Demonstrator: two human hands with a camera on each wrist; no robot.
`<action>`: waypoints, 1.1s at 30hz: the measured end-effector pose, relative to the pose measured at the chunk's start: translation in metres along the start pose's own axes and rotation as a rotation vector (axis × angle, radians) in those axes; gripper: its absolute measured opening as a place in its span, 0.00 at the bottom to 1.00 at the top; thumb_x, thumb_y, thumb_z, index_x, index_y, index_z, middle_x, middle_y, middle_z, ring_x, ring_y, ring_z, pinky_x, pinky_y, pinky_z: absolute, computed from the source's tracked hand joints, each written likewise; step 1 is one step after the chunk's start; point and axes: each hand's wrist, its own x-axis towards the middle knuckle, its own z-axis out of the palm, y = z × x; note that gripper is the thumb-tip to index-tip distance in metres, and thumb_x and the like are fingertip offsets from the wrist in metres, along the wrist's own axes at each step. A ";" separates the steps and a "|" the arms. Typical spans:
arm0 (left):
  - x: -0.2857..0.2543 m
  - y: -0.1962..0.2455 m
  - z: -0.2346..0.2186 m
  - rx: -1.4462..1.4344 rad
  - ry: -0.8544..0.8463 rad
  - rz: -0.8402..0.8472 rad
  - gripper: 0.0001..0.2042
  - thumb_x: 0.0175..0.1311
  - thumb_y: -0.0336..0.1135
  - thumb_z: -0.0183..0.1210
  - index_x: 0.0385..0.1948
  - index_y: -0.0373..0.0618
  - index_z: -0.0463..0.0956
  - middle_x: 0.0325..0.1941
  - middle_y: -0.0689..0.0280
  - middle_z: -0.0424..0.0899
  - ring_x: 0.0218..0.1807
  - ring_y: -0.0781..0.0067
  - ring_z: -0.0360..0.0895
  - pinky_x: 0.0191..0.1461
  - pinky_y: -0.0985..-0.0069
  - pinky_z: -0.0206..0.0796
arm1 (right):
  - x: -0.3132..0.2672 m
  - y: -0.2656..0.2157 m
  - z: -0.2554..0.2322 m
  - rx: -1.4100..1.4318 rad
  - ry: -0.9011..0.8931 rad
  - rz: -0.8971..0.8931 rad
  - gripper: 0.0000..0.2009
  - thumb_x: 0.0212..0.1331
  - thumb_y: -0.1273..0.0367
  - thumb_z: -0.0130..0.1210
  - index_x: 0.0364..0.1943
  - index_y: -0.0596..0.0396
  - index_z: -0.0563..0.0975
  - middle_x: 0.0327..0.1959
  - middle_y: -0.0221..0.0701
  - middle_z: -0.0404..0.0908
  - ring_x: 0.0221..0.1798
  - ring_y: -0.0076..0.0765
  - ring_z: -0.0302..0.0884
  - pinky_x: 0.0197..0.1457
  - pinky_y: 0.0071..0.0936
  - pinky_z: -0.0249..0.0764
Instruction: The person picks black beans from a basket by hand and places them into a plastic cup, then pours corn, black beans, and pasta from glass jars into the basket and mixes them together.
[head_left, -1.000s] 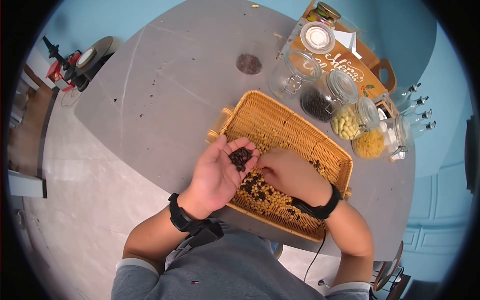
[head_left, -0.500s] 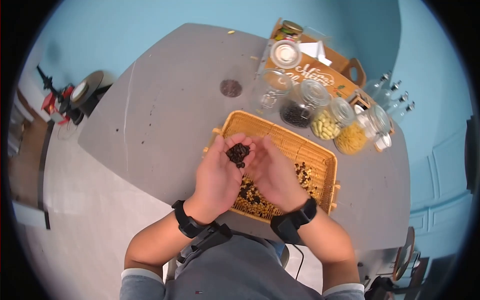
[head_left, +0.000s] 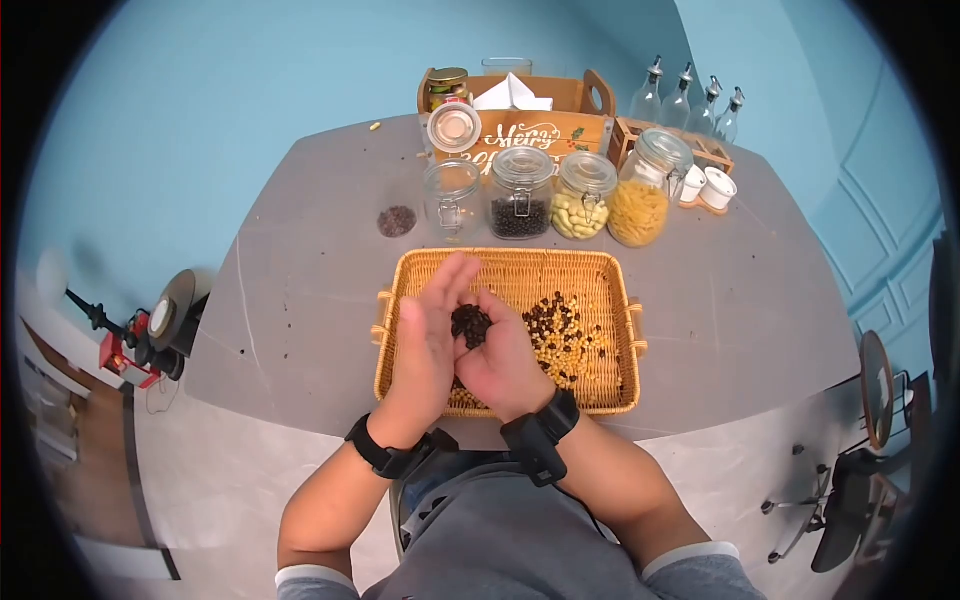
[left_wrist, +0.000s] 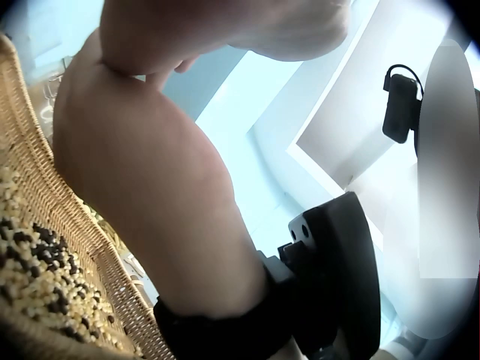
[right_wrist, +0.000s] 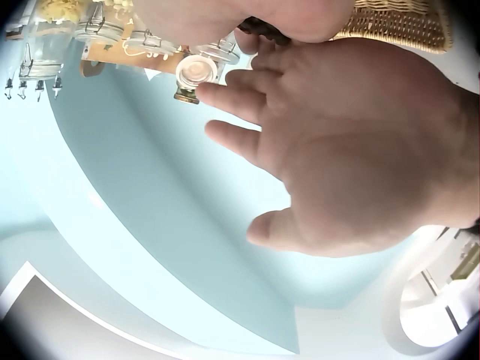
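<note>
A small heap of dark beans (head_left: 471, 326) sits in my cupped right hand (head_left: 505, 362), whose fingers curve up around it. My left hand (head_left: 424, 345) stands on edge right against the heap, its fingers straight. In the right wrist view the left hand (right_wrist: 337, 150) has its fingers spread, and a few dark beans (right_wrist: 262, 30) show at the top. Both hands are over the front left of a wicker basket (head_left: 560, 262). Yellow kernels mixed with dark beans (head_left: 560, 345) lie on its bottom, partly hidden by the hands.
Behind the basket stand a clear jar (head_left: 452, 200), a jar of black beans (head_left: 520, 215), a jar of pale pods (head_left: 580, 210) and a pasta jar (head_left: 638, 212). A round spread of dark bits (head_left: 397, 221) lies left of them. Farther back are a wooden crate (head_left: 560, 130) and bottles (head_left: 676, 105).
The dark beans were in the upturned left palm; now they are in the right hand. The right hand rose from the basket to meet the left, which turned on edge. The head view swung round.
</note>
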 end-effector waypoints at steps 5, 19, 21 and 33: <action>0.002 0.002 -0.032 -0.273 0.223 0.096 0.31 0.75 0.60 0.34 0.59 0.40 0.69 0.59 0.56 0.76 0.59 0.66 0.71 0.65 0.70 0.60 | 0.015 -0.014 0.009 0.071 0.228 -0.056 0.12 0.73 0.66 0.41 0.42 0.60 0.74 0.40 0.32 0.78 0.46 0.36 0.77 0.53 0.30 0.77; -0.017 -0.031 -0.097 -0.833 0.383 -0.229 0.19 0.76 0.51 0.42 0.37 0.46 0.74 0.33 0.66 0.74 0.39 0.69 0.70 0.43 0.72 0.63 | 0.300 -0.049 0.085 -0.574 0.180 -0.014 0.12 0.72 0.62 0.47 0.33 0.53 0.70 0.26 0.25 0.68 0.23 0.23 0.63 0.24 0.20 0.61; -0.016 -0.033 -0.100 -0.869 0.382 -0.300 0.19 0.75 0.51 0.43 0.38 0.47 0.76 0.34 0.66 0.75 0.39 0.69 0.70 0.44 0.71 0.63 | 0.316 -0.041 0.089 -0.866 0.257 -0.156 0.13 0.72 0.60 0.47 0.35 0.55 0.71 0.28 0.27 0.71 0.28 0.25 0.69 0.28 0.22 0.66; -0.010 -0.033 -0.103 -0.899 0.366 -0.380 0.18 0.75 0.52 0.43 0.39 0.48 0.75 0.35 0.67 0.73 0.40 0.68 0.69 0.46 0.71 0.63 | 0.324 -0.026 0.067 -1.965 -0.119 -0.270 0.19 0.70 0.56 0.49 0.40 0.61 0.78 0.36 0.33 0.81 0.40 0.33 0.77 0.47 0.30 0.73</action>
